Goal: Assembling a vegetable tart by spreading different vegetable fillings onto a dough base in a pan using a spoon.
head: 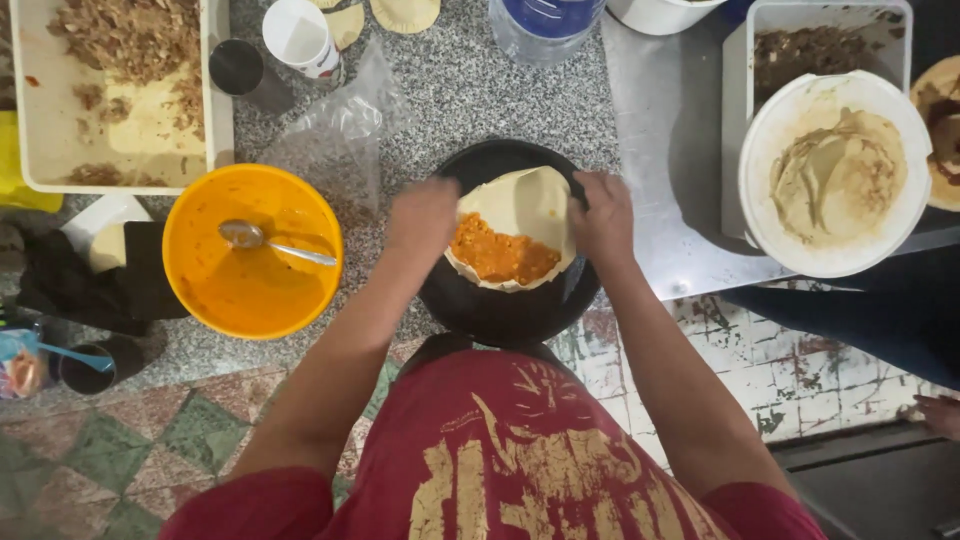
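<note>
A single view, from a camera worn on the person's head. It looks almost straight down, close over the table (480,90), whose speckled surface fills the upper half of the frame. The person's red shirt (500,450) fills the bottom centre, with both forearms reaching up and away from the camera. The hands, left (425,215) and right (603,215), meet near the middle of the frame at a dark pan (505,310). Tiled floor (120,450) shows at lower left and lower right, well below the table.

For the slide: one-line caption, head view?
Both hands, left and right, fold a dough round over orange filling on a black pan.
</note>
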